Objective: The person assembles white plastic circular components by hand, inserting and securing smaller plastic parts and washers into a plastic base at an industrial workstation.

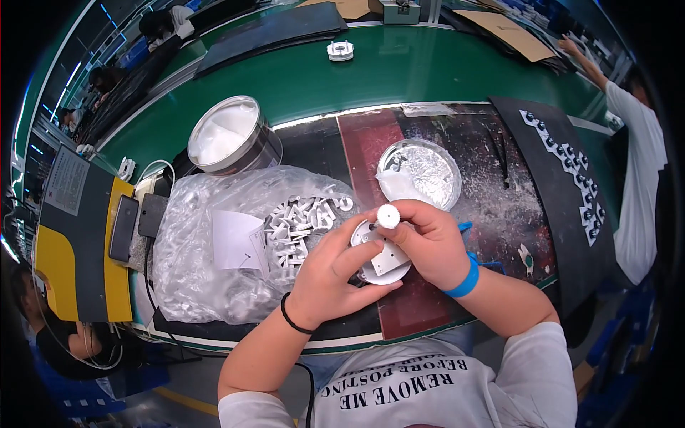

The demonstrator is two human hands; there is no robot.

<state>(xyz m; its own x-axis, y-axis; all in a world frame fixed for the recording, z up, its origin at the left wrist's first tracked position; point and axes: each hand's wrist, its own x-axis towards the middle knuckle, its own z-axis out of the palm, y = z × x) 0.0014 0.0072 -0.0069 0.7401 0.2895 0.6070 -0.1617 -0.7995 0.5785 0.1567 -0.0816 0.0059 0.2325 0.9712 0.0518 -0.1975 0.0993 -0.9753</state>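
Note:
My left hand (332, 272) is closed round a round white plastic housing (387, 261) with a flat plate and small holes, held over the maroon strip of the bench. In my right hand (430, 239), thumb and fingers pinch a small white plastic part with a round ribbed cap (388, 216), just above the housing. Whether the two parts touch is hard to see. Behind my hands sits a round foil-like metal lid (441, 171) with a white, paste-like lump (401, 187) at its near left side. Left of my hands, many white plastic pieces (296, 225) spill from a clear plastic bag (193, 250).
An open metal tin (228, 135) holding white material stands behind the bag. A black mat (549, 185) with several small metal-and-black parts lies at right. One white housing (340, 51) rests on the green conveyor (428, 68). A yellow-black machine (85, 235) stands left; a co-worker (638, 178) is at right.

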